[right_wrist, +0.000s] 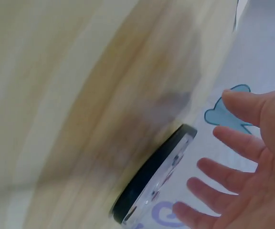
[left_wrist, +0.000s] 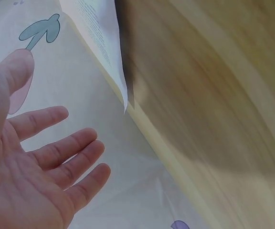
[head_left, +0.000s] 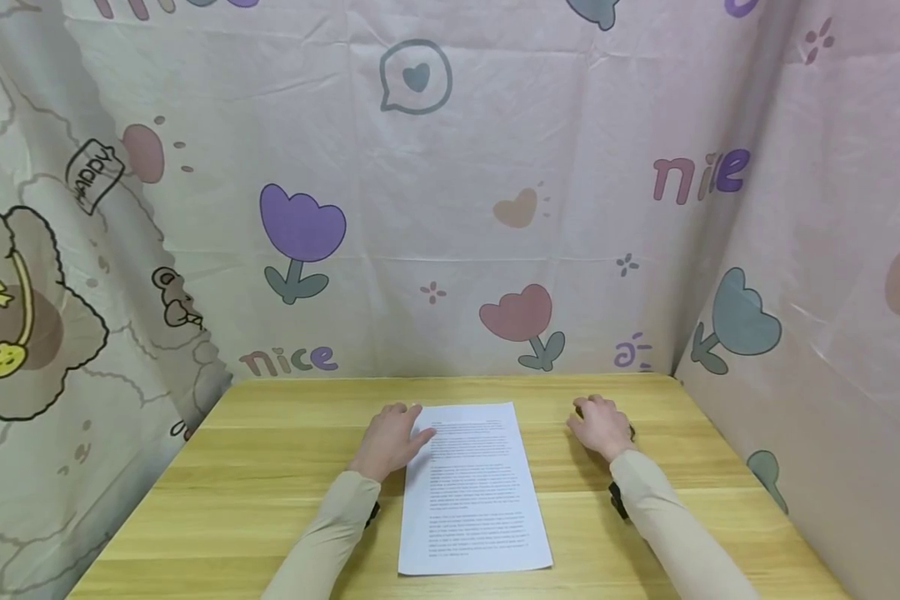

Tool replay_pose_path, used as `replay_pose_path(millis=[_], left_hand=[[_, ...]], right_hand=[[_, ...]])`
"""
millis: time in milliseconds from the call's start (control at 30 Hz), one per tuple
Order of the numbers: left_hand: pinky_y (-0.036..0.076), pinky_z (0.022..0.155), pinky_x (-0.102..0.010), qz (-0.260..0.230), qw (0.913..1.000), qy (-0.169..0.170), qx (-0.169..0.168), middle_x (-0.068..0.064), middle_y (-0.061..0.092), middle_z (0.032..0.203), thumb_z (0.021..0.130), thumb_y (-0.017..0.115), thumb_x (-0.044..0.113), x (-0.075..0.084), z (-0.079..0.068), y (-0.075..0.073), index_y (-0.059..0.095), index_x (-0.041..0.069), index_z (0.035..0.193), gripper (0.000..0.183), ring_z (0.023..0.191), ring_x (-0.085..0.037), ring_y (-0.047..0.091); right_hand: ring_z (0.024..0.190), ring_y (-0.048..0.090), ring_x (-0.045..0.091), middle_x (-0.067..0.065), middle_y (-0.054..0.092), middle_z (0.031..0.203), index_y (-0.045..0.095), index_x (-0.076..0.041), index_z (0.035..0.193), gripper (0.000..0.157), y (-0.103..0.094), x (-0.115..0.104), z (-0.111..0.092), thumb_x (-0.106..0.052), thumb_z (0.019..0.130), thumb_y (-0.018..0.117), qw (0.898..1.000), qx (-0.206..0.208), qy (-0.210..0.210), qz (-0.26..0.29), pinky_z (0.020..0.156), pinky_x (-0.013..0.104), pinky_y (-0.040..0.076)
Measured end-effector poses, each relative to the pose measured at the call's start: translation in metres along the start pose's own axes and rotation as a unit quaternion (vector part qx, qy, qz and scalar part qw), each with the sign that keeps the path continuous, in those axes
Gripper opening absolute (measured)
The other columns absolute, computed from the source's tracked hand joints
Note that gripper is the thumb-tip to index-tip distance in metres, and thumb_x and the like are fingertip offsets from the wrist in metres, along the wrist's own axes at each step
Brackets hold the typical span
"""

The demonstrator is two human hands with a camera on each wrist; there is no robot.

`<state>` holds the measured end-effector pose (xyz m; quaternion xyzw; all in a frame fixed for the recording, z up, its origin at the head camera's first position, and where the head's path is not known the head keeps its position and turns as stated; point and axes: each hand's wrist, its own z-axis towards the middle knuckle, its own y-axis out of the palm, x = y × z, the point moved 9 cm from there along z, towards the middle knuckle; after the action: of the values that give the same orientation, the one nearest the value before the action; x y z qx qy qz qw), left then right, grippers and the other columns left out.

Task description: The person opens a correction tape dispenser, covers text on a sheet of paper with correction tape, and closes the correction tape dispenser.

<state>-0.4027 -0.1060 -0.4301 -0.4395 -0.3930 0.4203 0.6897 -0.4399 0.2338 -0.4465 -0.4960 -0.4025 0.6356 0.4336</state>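
A printed sheet of paper (head_left: 468, 492) lies on the wooden table with its text facing up. My left hand (head_left: 392, 437) is at the sheet's upper left edge, its thumb overlapping the paper in the head view. In the left wrist view the hand (left_wrist: 37, 167) has its fingers extended and spread, apart from the paper (left_wrist: 97, 33). Over the right part of the table, my right hand (head_left: 602, 427) hovers above a small object (right_wrist: 152, 176) with a black part and a pale, speckled side; its kind cannot be told. Those fingers are also spread and hold nothing.
The light wooden table (head_left: 285, 450) ends at a patterned curtain (head_left: 420, 208) behind it. More of this cloth hangs at the left and right. A black band (head_left: 618, 500) is on the right wrist, another on the left wrist (head_left: 372, 513).
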Motion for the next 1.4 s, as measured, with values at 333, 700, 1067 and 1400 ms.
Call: replay_pose_path(millis=[333,700,1067,1400], left_hand=[[0.052,0.093,-0.050,-0.008,1.0000,-0.001,-0.003,-0.021,0.066,0.117,0.095,0.061,0.046,0.000,0.001,0.000,0.061,0.003,0.129,0.055,0.109,-0.035,0.061],[0.052,0.094,-0.049,-0.007,1.0000,0.002,-0.005,-0.021,0.066,0.118,0.095,0.061,0.045,0.001,-0.004,-0.001,0.063,0.003,0.128,0.054,0.109,-0.036,0.061],[0.052,0.092,-0.051,0.003,0.9999,0.008,0.015,-0.019,0.067,0.115,0.094,0.062,0.045,0.000,-0.005,-0.002,0.064,0.004,0.126,0.052,0.108,-0.036,0.062],[0.051,0.094,-0.052,0.001,0.9999,0.001,0.011,-0.019,0.067,0.117,0.094,0.060,0.046,0.000,-0.005,-0.004,0.064,0.006,0.126,0.051,0.110,-0.036,0.061]], right_hand=[[0.125,0.040,0.057,0.037,0.044,0.137,0.043,0.003,0.141,0.066,0.002,0.029,0.001,-0.034,0.090,0.063,0.995,-0.052,0.076,-0.025,0.095,0.085,0.023],[0.111,0.050,0.052,0.035,0.048,0.128,0.041,0.003,0.142,0.056,0.010,0.039,-0.003,-0.025,0.096,0.058,0.993,-0.081,0.085,-0.012,0.083,0.068,0.046],[0.104,0.054,0.048,0.031,0.054,0.122,0.051,-0.001,0.137,0.051,0.007,0.033,-0.002,-0.024,0.093,0.065,0.996,-0.056,0.067,0.001,0.077,0.062,0.049],[0.099,0.059,0.043,0.028,0.059,0.119,0.056,0.000,0.132,0.060,0.004,0.032,0.007,-0.032,0.084,0.073,0.999,-0.003,0.047,0.015,0.076,0.058,0.052]])
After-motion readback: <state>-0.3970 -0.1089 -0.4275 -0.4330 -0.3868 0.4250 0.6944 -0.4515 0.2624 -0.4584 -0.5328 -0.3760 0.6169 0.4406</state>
